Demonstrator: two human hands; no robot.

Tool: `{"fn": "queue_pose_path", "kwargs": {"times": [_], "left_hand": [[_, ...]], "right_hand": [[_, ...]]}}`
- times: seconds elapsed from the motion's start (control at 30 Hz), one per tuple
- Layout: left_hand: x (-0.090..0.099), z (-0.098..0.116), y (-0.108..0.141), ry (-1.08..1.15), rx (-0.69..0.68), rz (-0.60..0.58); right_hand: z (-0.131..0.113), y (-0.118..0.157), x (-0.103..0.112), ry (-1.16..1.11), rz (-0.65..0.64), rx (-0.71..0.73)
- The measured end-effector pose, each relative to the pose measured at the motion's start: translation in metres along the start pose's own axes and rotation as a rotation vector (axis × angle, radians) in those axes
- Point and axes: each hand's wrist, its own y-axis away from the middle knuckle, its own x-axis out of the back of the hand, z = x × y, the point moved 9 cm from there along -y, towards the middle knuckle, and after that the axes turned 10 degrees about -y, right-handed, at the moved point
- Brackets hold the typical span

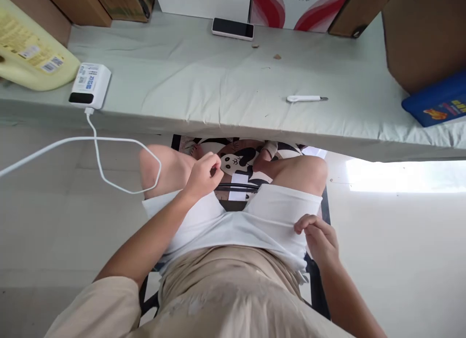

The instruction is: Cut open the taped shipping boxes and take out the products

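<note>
My left hand [204, 175] hovers above my left knee with its fingers curled toward the thumb in a loose fist. No object shows in it. Above the white shorts [276, 214] on my right thigh is my right hand [320, 235], fingers bent and closed together, also with nothing visible in it. Ahead on the cloth-covered table [163, 90] lies a small white craft knife [306, 99] with its blade pointing right. A white boxy device [90, 85] with a dark display sits at the table's left front, a white cable [98, 158] hanging from it.
A yellow jug [32, 49] lies at the left. A phone-like device [233, 29] rests before white cartons [207, 3]. Cardboard boxes [429, 37] and a blue package [437, 102] stand right. Under the table is a panda-patterned mat [230, 164], with my bare feet on it.
</note>
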Motion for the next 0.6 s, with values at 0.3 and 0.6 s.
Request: {"fn": "queue_pose_path", "kwargs": {"times": [0.3,0.6], "left_hand": [[0.010,-0.022,0.091,0.045,0.401,-0.047],[0.003,-0.026,0.100,0.072,0.443,0.044]], "right_hand": [[0.032,0.033,-0.058,-0.610,-0.216,-0.089],[0.024,0.047,-0.057,-0.675,-0.377,-0.040]]}}
